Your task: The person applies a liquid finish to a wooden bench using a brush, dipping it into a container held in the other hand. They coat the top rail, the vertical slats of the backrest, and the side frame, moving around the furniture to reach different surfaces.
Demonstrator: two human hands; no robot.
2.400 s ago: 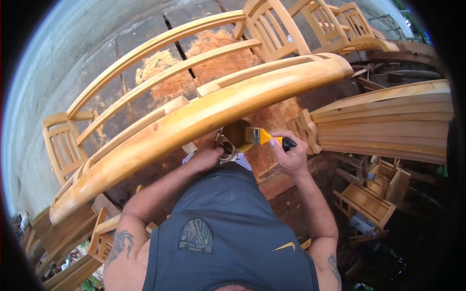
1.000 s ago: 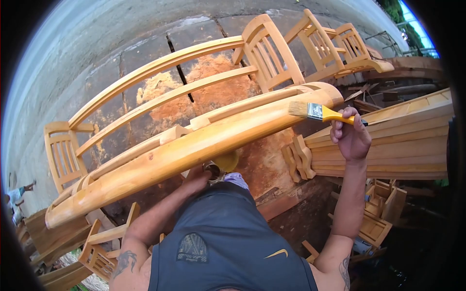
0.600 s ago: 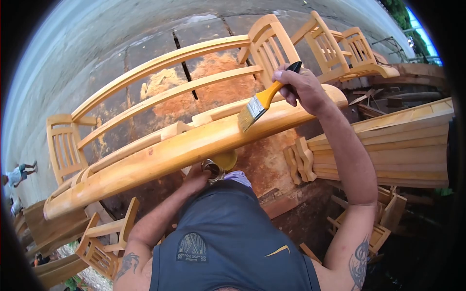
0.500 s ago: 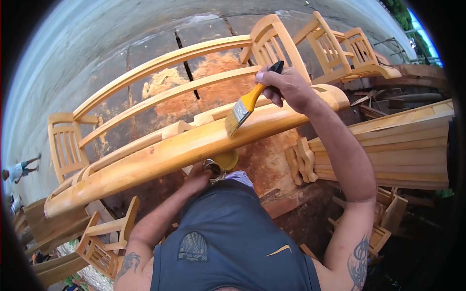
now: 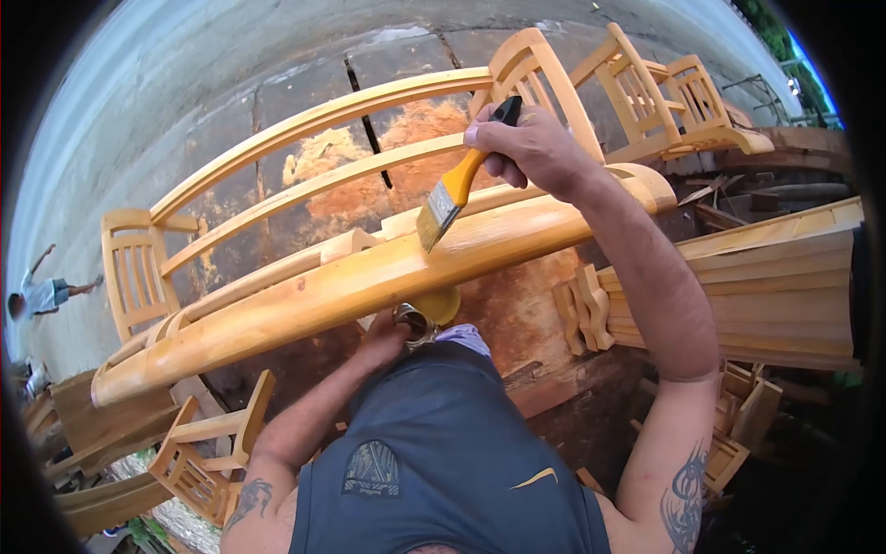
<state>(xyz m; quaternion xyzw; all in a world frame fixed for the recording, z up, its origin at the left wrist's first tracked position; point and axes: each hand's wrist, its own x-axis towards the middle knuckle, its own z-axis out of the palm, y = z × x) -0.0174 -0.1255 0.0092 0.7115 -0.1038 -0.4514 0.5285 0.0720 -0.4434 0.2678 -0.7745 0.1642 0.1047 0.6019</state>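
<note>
Head view, right hand [image 5: 533, 148] above the wooden rail [image 5: 305, 300], fingers clamped on a paintbrush [image 5: 449, 192], bristles touching the rail, left hand [image 5: 381, 339] just under the rail, fingers closed round a tin [image 5: 413, 322].

No word or number can be read anywhere from here. The only marks sit on the dark sleeveless shirt [image 5: 443, 425]. A small yellow curved tick [image 5: 535, 477] low on its right side looks like the Nike swoosh. A shield-shaped crest [image 5: 372, 468] toward its left is patterned in grey, with any lettering too fine to make out. Anything printed on the brush [image 5: 452, 189] or the tin [image 5: 413, 323] is too small to tell.
</note>
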